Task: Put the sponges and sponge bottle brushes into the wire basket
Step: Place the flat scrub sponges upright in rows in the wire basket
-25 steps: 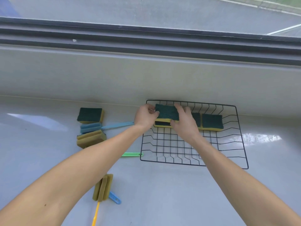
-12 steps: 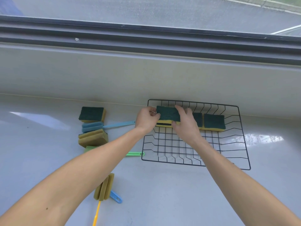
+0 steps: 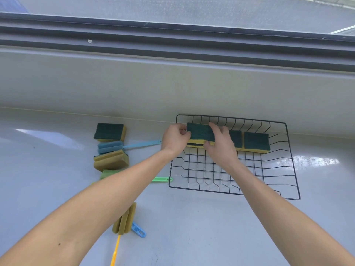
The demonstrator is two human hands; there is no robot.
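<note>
A black wire basket (image 3: 292,166) lies on the grey counter. Both hands hold one green-and-yellow sponge (image 3: 199,132) over the basket's back left corner: my left hand (image 3: 175,138) grips its left end, my right hand (image 3: 221,143) its right side. Under it a dark slit shows another sponge. Two more sponges (image 3: 256,141) lie along the basket's back. Left of the basket rest a sponge (image 3: 109,132), a blue sponge brush (image 3: 115,147), a sponge (image 3: 111,161) lying yellow side up, and a green brush (image 3: 162,179) partly hidden by my left arm. A yellow-handled sponge brush (image 3: 125,219) lies near me.
A small blue plastic piece (image 3: 138,229) lies beside the yellow brush head. A low grey wall and a window frame (image 3: 172,41) rise directly behind the basket. The counter (image 3: 192,227) stretches left and right.
Both hands with the sponge have stayed at the basket's back left corner, the sponge settling slightly lower. Nothing else has moved.
</note>
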